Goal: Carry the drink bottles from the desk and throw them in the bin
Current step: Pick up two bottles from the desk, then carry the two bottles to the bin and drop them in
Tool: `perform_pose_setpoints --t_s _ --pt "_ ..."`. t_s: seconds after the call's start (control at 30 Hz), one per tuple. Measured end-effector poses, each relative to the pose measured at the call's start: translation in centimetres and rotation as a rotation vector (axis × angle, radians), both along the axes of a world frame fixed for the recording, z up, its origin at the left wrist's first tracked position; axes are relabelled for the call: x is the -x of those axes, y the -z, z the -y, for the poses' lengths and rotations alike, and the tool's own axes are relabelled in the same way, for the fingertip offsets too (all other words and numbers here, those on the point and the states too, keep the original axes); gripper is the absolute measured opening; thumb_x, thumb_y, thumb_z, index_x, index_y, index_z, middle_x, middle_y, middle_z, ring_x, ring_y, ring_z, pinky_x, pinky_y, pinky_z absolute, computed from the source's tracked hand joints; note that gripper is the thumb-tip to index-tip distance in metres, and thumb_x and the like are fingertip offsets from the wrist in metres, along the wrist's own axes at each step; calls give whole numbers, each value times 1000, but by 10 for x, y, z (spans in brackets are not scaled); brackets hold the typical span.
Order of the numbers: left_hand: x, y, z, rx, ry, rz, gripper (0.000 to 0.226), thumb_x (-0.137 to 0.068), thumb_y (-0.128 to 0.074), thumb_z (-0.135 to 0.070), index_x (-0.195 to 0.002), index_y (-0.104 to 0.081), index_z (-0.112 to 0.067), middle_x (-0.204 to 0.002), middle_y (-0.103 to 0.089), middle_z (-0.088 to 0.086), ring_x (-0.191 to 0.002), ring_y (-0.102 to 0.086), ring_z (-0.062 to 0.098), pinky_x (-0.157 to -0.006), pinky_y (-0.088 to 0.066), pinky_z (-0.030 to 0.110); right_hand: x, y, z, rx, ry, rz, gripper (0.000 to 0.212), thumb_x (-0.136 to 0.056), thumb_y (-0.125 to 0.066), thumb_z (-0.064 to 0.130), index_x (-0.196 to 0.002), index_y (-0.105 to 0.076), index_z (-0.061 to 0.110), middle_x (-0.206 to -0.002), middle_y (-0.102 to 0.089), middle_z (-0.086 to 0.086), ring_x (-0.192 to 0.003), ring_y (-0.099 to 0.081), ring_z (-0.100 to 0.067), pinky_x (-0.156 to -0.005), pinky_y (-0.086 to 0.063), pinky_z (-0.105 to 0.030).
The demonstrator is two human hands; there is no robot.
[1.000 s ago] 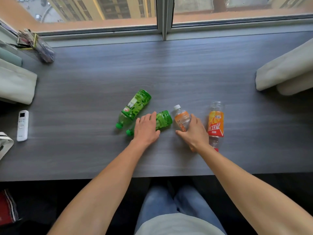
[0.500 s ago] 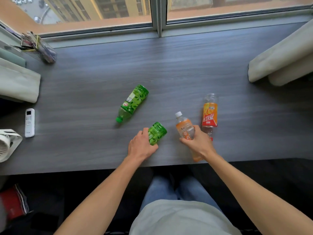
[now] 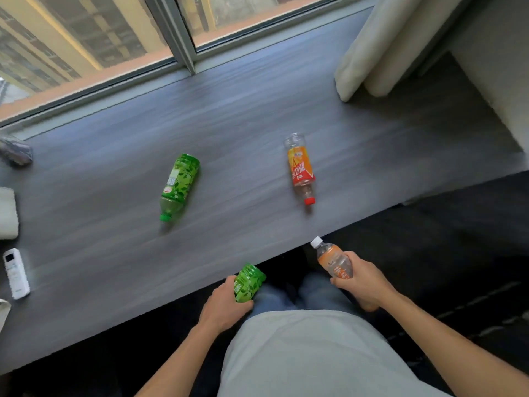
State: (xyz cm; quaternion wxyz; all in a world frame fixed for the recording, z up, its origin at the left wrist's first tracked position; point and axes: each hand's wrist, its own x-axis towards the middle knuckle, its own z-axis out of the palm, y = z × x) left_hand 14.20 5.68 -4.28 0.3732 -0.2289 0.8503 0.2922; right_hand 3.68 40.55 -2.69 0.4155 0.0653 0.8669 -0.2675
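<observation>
My left hand (image 3: pixel 226 306) grips a small green bottle (image 3: pixel 248 282), held just off the front edge of the dark desk (image 3: pixel 257 116), above my lap. My right hand (image 3: pixel 362 282) grips a clear bottle with an orange label and white cap (image 3: pixel 332 259), also off the desk's front edge. Two bottles lie on the desk: a larger green one (image 3: pixel 179 186) left of centre with its cap toward me, and an orange-and-red labelled one with a red cap (image 3: pixel 300 167) to the right. No bin is in view.
A white remote (image 3: pixel 16 273) lies at the desk's left end, beside folded pale cloth (image 3: pixel 7 213). A cream curtain (image 3: pixel 380 47) hangs at the back right. A window runs along the far edge. Dark floor lies to the right.
Both hands lifted their bottles off the desk and pulled them back past its front edge toward my body. The view swung to the right.
</observation>
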Motion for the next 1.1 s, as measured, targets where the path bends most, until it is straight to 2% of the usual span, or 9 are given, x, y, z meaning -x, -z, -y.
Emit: perform_pose_setpoints --t_s 0.17,0.3,0.47,0.67,0.77,0.87,1.0,1.1 --pt "17 5 -12 -8 199 14 53 -57 -63 -56 -104 -48 -38 -86 -66 -14 -80 -64 16 -74 -55 36 -71 7 -31 -28 401 49 50 -58 -73 59 -99 -50 43 -82 -70 15 -75 -67 -3 -66 -53 -30" --pt "54 4 -45 -37 449 2 54 -58 -63 -58 -105 -48 -37 -87 -66 -11 -80 -64 19 -68 -52 35 -143 8 -57 -54 662 99 49 -64 -78 52 -102 -53 34 -89 -70 11 -82 -66 -11 -72 -52 -34" --pt "104 -1 -124 -71 734 -45 51 -58 -62 -54 -103 -47 -35 -86 -65 -7 -77 -63 21 -69 -56 39 -229 9 -76 -58 1049 126 40 -73 -85 30 -102 -59 18 -91 -70 -4 -87 -66 -26 -77 -51 -38" --pt "133 -6 -239 -94 934 -50 62 -59 -66 -57 -114 -47 -33 -89 -64 -9 -82 -64 20 -71 -55 36 -295 8 -95 9 1405 158 39 -78 -82 18 -109 -58 14 -100 -70 -12 -85 -64 -25 -74 -46 -36" --pt "139 -5 -287 -101 964 -14 67 -61 -68 -55 -119 -46 -31 -90 -65 -9 -81 -65 17 -73 -57 38 -310 11 -119 39 1553 169 42 -81 -80 19 -116 -59 9 -96 -70 -10 -84 -65 -25 -69 -48 -34" --pt "147 1 -323 -58 974 13 63 -61 -67 -59 -112 -44 -32 -86 -65 -9 -79 -66 18 -71 -57 38 -310 16 -155 50 1624 189 45 -79 -82 27 -114 -59 13 -99 -70 -12 -87 -66 -28 -72 -49 -35" --pt "164 11 -353 27 972 10 56 -64 -71 -57 -106 -49 -27 -90 -66 -2 -75 -62 20 -62 -49 31 -284 22 -216 70 1664 131 42 -76 -84 20 -107 -58 11 -93 -68 -10 -70 -58 -11 -58 -41 -27" --pt "178 16 -363 100 888 43 47 -67 -74 -51 -101 -51 -27 -93 -69 5 -71 -62 20 -59 -48 30 -252 21 -268 62 1659 51 42 -76 -84 22 -106 -56 15 -95 -66 -7 -70 -53 -1 -56 -37 -21"
